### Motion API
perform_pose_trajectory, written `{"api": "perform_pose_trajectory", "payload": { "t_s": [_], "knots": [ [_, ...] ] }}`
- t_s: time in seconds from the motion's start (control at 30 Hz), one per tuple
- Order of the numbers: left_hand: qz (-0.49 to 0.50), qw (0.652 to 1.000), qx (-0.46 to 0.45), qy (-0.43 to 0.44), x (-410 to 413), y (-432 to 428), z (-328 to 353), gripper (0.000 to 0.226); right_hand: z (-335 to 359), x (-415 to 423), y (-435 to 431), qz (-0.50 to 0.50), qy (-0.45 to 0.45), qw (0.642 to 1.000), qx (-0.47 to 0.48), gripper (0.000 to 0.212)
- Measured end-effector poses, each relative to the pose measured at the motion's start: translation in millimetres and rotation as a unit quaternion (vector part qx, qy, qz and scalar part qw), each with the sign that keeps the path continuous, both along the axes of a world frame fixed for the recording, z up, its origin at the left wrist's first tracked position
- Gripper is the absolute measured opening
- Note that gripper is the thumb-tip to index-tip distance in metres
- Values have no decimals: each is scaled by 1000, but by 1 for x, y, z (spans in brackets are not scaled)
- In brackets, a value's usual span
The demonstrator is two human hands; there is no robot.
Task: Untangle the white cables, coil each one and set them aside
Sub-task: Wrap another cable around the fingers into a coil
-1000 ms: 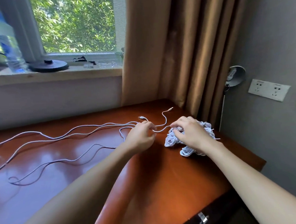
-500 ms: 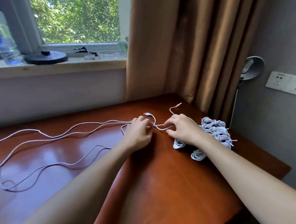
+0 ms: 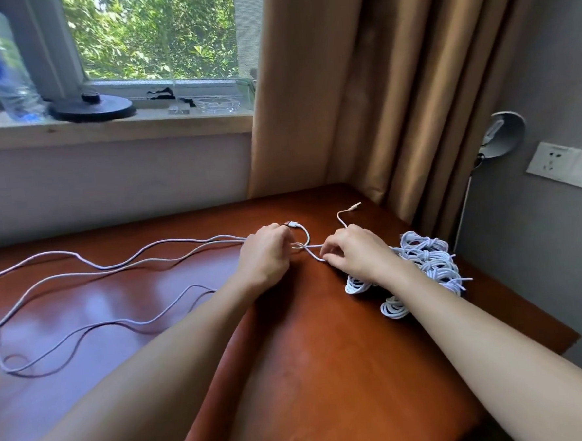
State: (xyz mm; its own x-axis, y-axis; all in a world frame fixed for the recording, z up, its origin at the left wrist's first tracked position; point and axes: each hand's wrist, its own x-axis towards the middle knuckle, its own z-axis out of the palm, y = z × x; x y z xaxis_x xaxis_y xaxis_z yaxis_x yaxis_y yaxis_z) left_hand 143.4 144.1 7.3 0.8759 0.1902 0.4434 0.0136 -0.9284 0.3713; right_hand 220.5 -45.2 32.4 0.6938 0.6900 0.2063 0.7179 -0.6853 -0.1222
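Observation:
Long white cables (image 3: 108, 265) trail in loose waves over the left half of the brown wooden table (image 3: 326, 371). My left hand (image 3: 266, 254) is closed on the strands where they gather. My right hand (image 3: 354, 252) pinches a cable end just to the right, and the two ends cross between my hands. One end carries a USB plug (image 3: 291, 224), the other a small connector (image 3: 353, 207). A heap of coiled white cables (image 3: 428, 263) lies behind my right wrist, partly hidden by my forearm.
A tan curtain (image 3: 360, 90) hangs behind the table's far right corner. On the window sill (image 3: 106, 127) stand a black round base (image 3: 93, 108) and a plastic bottle (image 3: 8, 84). Wall sockets (image 3: 567, 166) and a lamp (image 3: 504, 134) are on the right wall.
My right hand has come off the coiled heap and moved left toward the left hand. It now pinches a cable end, and the view has shifted right.

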Motion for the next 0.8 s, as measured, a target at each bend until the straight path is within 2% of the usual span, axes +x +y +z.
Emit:
{"api": "perform_pose_trajectory", "payload": {
  "t_s": [0.17,0.37,0.63,0.8],
  "knots": [
    [6,999,-11,-46,-19,7,8,18,2,-13,6,38,2,999,13,14],
    [33,998,-17,-42,-53,18,12,15,11,-38,18,66,0,997,43,15],
    [47,994,-83,-53,-108,41,19,13,16,-76,41,102,33,983,152,11],
    [43,993,-64,-92,-143,55,17,21,21,-100,68,145,36,968,203,10]
  ]
}}
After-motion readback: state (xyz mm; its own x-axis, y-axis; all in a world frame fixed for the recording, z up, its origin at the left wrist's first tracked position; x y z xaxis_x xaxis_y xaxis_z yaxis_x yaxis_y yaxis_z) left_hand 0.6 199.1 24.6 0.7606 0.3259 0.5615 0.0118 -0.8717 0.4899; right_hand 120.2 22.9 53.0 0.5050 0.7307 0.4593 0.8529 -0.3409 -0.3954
